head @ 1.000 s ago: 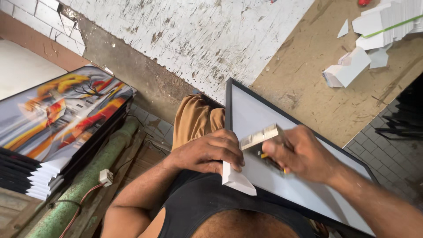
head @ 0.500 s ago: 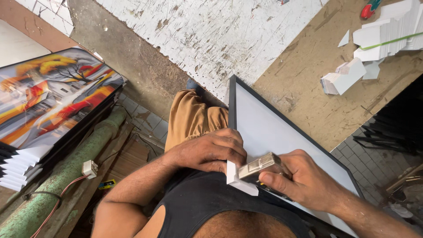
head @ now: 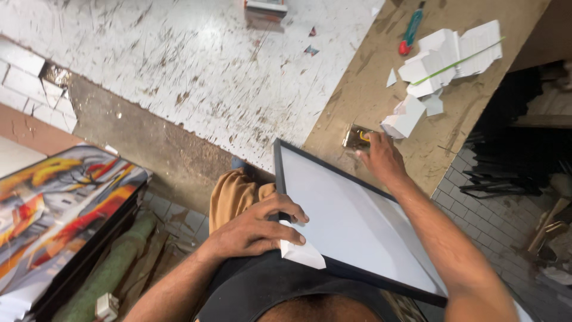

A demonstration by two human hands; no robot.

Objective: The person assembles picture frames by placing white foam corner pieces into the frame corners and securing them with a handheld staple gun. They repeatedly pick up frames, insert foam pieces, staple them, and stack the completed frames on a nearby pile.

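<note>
Our right hand [head: 381, 160] had left the frame [head: 351, 220], reaching far w/ fingers loose onto the tape roll [head: 357, 137]; left hand [head: 253, 229] still gripped the corner protector [head: 302, 253].

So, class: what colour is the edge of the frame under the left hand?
Black, around a white panel; the frame shows best in the head view.

Black sleeveless top, tan trousers.

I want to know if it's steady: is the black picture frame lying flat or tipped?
Tipped: the black picture frame rests partly on the table edge, steadied by the left hand.
</note>
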